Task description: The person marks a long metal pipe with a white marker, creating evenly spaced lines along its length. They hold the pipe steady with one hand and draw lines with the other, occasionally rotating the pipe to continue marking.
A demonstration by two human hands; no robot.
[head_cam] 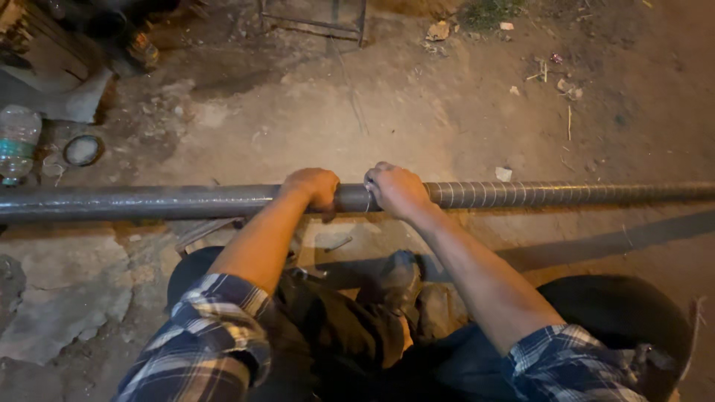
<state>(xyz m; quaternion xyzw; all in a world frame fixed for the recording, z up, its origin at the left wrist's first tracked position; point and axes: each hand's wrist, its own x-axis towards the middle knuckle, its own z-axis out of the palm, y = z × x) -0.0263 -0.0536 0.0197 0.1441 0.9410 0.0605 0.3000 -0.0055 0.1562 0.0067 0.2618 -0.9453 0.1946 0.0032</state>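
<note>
Clear plastic bottle (16,141), pale label band, far left on ground.

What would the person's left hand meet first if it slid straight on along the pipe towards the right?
Probably the right hand, gripping the long grey metal pipe just beyond the left hand; only a short bare stretch separates them.

Only one camera served, worn on the person's head. It looked steeply down and a little forward, close over both forearms, so the pipe (186,201) ran straight across the middle of the frame from edge to edge. The knees filled the bottom; dirt ground (447,112) filled the top.
</note>
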